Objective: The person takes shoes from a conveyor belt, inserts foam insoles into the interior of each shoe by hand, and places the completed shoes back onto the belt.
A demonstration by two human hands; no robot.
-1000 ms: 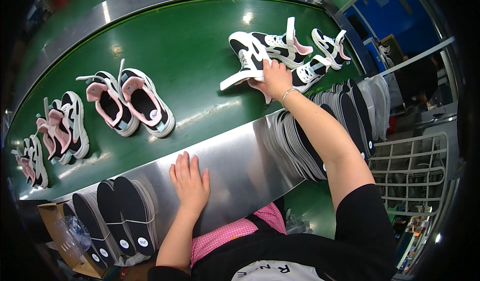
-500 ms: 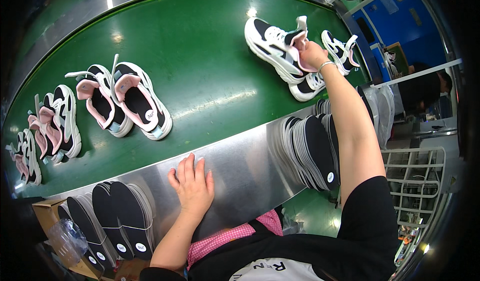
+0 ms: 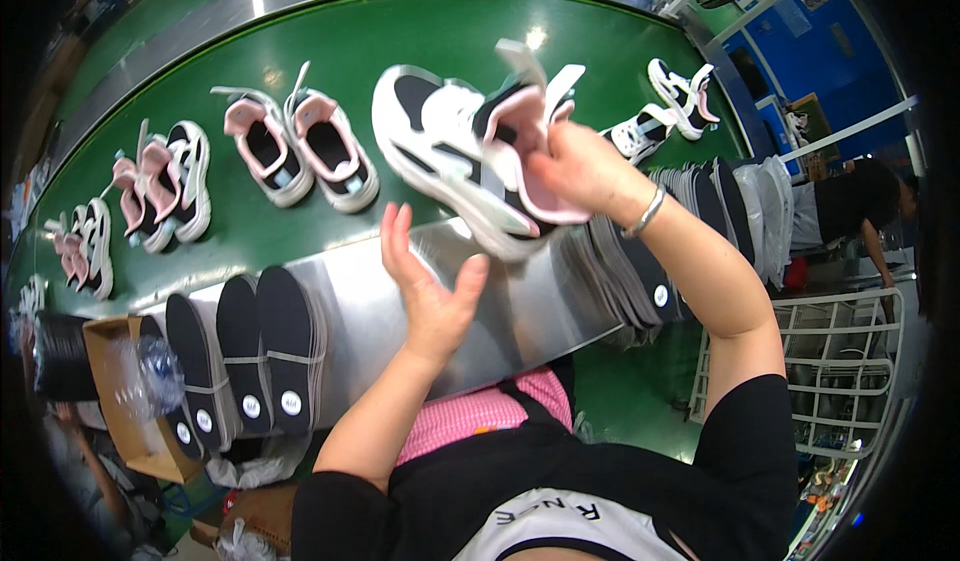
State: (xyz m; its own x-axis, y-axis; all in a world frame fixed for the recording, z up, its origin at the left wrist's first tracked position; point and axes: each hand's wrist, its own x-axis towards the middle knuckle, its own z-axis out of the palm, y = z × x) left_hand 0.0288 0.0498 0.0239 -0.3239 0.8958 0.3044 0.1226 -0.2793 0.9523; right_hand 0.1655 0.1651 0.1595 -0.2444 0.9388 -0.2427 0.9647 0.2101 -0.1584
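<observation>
My right hand (image 3: 590, 171) grips a white, black and pink sneaker (image 3: 440, 161) at its pink-lined opening, lifted above the near edge of the green conveyor belt (image 3: 330, 51). The toe points up and left, and the raised tongue is blurred. Another pale tab shows behind it; I cannot tell whether a second shoe is there. Beneath the sneaker my left hand (image 3: 437, 296) is open, thumb and fingers apart, holding nothing, above the metal ledge (image 3: 370, 331). Beyond my right hand, similar sneakers (image 3: 684, 98) rest on the belt.
A pair of matching sneakers (image 3: 330, 151) and several more stand along the belt's left. Bundled black insoles (image 3: 293, 346) sit on the ledge beside a cardboard box (image 3: 125, 401); another insole stack (image 3: 640, 276) lies under my right forearm. A white wire rack (image 3: 840, 361) stands at right.
My right hand has lifted the sneaker off the belt and brought it left and nearer. My left hand has risen from the ledge towards it. The shoes at left appear shifted up and right with the view.
</observation>
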